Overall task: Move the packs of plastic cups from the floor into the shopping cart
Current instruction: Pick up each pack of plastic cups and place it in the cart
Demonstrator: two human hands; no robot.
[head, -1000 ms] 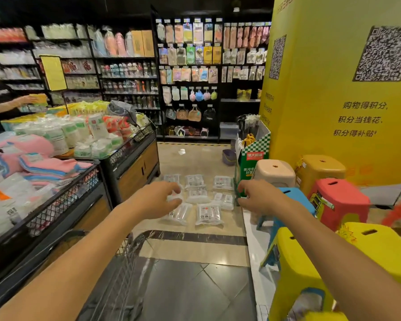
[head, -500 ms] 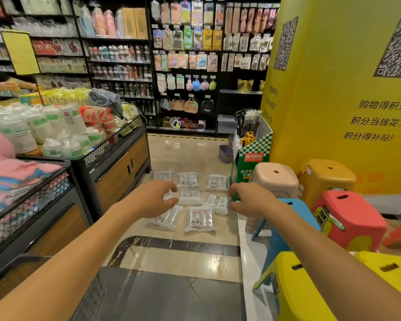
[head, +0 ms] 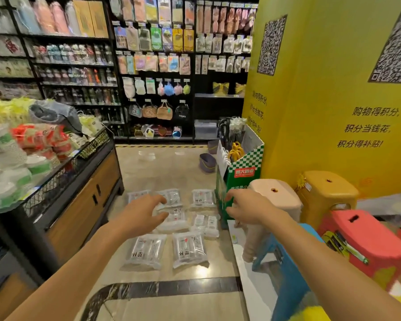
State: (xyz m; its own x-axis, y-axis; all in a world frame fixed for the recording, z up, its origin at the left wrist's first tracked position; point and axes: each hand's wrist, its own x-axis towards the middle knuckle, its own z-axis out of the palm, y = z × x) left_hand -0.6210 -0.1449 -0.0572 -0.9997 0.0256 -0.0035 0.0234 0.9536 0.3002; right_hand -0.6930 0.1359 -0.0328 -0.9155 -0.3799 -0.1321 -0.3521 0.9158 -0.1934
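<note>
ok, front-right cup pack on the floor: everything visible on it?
That pack is a clear, glossy plastic bag, roughly rectangular, with a white label and dark print; stacked cups show faintly through it. It lies flat on the beige floor, a small gap from the pack to its left. Nothing touches it; left hand and right hand are above the rows behind.

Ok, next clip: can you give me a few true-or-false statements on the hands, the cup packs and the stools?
1. The left hand and the right hand both hold nothing. True.
2. The packs of plastic cups lie on the floor. True.
3. The red stool is stacked on the beige stool. False: they stand apart.
4. The green checkered box stands left of the packs. False: it stands to their right.
</note>
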